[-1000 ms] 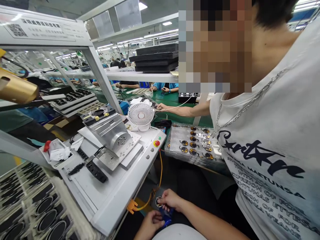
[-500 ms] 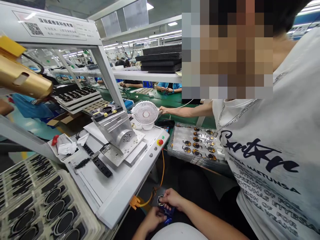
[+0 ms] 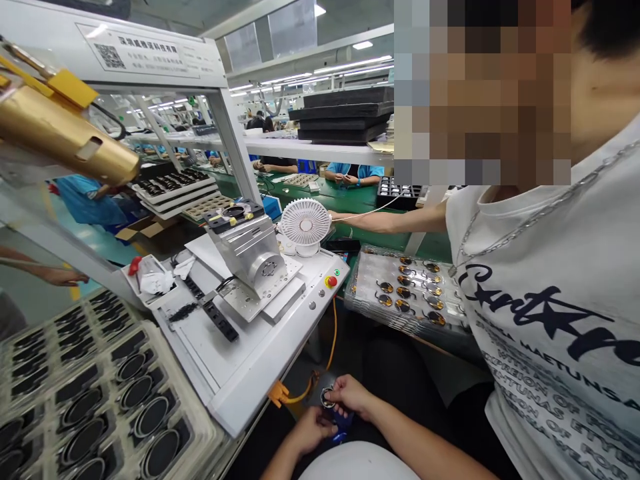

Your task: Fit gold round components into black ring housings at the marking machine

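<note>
The right hand (image 3: pixel 350 395) pinches a small round silver-rimmed ring (image 3: pixel 327 398) above a blue plastic piece (image 3: pixel 341 425); the left hand (image 3: pixel 313 430) curls just beside it, its hold impossible to tell.

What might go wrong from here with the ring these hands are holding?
The small metal ring is pinched by the right hand above the left hand, low below the bench edge, so a slip could drop it into the dark floor area. Bare fingers might also mark it. The nearby orange cable could snag an arm.

My right hand (image 3: pixel 349 395) on a small metal ring (image 3: pixel 327 398), my left hand (image 3: pixel 311 430) just below, beside a blue item (image 3: pixel 343 420).
</note>
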Demonstrator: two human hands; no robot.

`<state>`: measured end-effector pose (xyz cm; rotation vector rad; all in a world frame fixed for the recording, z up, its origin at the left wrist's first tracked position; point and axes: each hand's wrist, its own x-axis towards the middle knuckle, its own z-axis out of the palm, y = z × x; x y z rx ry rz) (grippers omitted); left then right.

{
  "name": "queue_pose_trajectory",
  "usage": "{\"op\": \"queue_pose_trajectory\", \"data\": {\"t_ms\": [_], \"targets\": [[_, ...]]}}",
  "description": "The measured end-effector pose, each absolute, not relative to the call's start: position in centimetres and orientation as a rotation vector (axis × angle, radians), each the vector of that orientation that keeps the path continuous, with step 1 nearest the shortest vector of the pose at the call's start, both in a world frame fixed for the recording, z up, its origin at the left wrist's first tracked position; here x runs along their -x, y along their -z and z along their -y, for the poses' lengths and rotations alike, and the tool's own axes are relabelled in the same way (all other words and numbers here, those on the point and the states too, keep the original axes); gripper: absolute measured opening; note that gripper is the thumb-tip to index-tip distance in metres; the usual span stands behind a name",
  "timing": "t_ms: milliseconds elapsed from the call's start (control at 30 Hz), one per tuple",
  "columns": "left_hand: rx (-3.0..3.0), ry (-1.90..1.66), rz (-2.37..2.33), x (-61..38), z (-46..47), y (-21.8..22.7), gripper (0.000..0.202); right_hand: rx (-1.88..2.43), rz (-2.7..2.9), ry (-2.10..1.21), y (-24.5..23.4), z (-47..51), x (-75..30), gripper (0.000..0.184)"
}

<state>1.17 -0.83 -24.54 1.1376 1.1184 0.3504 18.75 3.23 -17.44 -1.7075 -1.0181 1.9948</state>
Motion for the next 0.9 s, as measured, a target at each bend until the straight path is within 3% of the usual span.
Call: {"op": "queue_pose_trajectory", "data": {"t_ms": [900], "targets": [[-1.102,-0.343,-1.112,-1.4,0.6,22.6,0.047,1.702,1.024,-2.009,17.5,-3.4,-18.6,0.034]]}}
